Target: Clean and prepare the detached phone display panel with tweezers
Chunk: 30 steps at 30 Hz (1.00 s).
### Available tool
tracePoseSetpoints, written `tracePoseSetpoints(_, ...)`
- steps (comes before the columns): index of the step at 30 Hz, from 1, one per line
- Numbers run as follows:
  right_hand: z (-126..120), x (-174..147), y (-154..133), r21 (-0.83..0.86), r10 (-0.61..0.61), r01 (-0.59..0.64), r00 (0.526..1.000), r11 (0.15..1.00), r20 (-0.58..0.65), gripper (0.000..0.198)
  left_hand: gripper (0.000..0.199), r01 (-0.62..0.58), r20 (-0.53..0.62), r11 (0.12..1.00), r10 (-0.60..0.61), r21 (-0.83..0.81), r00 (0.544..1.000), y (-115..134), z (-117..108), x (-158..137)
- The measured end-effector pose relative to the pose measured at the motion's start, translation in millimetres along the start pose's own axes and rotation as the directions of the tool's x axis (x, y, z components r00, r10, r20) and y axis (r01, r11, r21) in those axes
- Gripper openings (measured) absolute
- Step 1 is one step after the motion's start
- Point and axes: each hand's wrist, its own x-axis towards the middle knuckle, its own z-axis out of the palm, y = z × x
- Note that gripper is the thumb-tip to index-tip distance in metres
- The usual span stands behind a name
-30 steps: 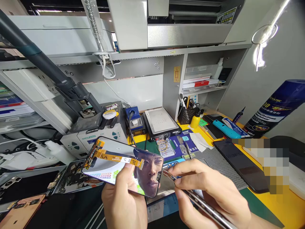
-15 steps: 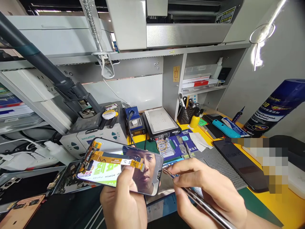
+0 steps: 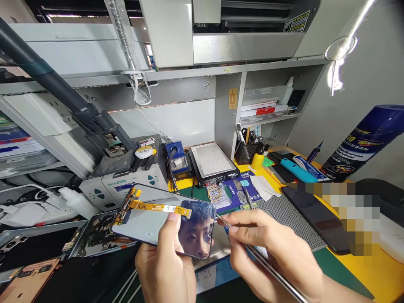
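A phone screen lies glossy side up in my left hand, thumb on its face and fingers beneath. An orange flex cable with a white label stretches across it from the bare connector end at left. A person's reflection shows in the dark part. My right hand grips metal tweezers like a pen, their tips at the screen's right edge; whether they touch it I cannot tell. Below the screen is a flat, shiny silver sheet or pad, partly hidden by my hands.
Opened phone bodies and a gold phone shell lie at left. A black phone lies right of the perforated grey mat. A blue spray can stands at far right. Behind are a heating plate and a yellow bottle.
The screen has tilted a little in my left hand, so its reflection turned from a bright sign to plain grey. The tweezers remain by its right edge, with only a slight shift.
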Motion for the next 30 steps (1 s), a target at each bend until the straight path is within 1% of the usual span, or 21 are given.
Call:
tracePoseSetpoints(3, 1, 4, -4, 0.1, 0.056, -0.048, 0.995, 0.994, -0.079, 0.027, 0.021, 0.009, 0.029, 1.0, -0.008, -0.025, 1.0, 1, -1, 0)
tracePoseSetpoints(5, 1, 9, -8, 0.113, 0.082, -0.068, 0.989, 0.991, -0.119, 0.026, 0.021, 0.014, 0.03, 0.999, -0.013, -0.039, 0.999, 2, -1, 0)
tracePoseSetpoints(7, 0, 13, -11, 0.118, 0.128, -0.113, 0.983, 0.987, -0.134, 0.024, 0.018, 0.023, 0.017, 0.999, -0.022, -0.047, 1.0, 3, -1, -1)
tracePoseSetpoints(11, 0, 17, -13, 0.212, 0.23, -0.211, 0.97, 0.954, -0.072, 0.022, 0.013, 0.052, 0.025, 0.996, -0.05, -0.073, 0.998, 6, 1, -3)
tracePoseSetpoints(14, 1, 14, -11, 0.263, 0.27, -0.252, 0.962, 0.931, -0.035, 0.023, 0.012, 0.066, -0.008, 0.994, -0.067, -0.088, 0.998, 7, 1, -4)
tracePoseSetpoints(16, 1, 13, -10, 0.274, 0.27, -0.255, 0.963, 0.927, -0.019, 0.024, 0.012, 0.063, -0.026, 0.994, -0.066, -0.088, 0.998, 6, 1, -3)
tracePoseSetpoints(20, 0, 13, -11, 0.289, 0.245, -0.226, 0.969, 0.93, -0.029, 0.023, 0.01, 0.078, 0.001, 0.994, -0.078, -0.077, 0.997, 5, 0, -2)
tracePoseSetpoints(25, 1, 15, -13, 0.241, 0.241, -0.225, 0.97, 0.944, -0.038, 0.021, 0.019, 0.039, 0.033, 0.996, -0.036, -0.074, 0.999, 4, -2, 1)
tracePoseSetpoints(27, 1, 14, -12, 0.25, 0.244, -0.232, 0.97, 0.94, -0.018, 0.022, 0.016, 0.041, 0.065, 0.997, -0.037, -0.066, 0.997, 2, -4, 3)
tracePoseSetpoints(30, -1, 13, -10, 0.333, 0.286, -0.284, 0.957, 0.899, 0.044, 0.023, 0.015, 0.085, 0.117, 0.994, -0.076, -0.074, 0.99, 1, -7, 5)
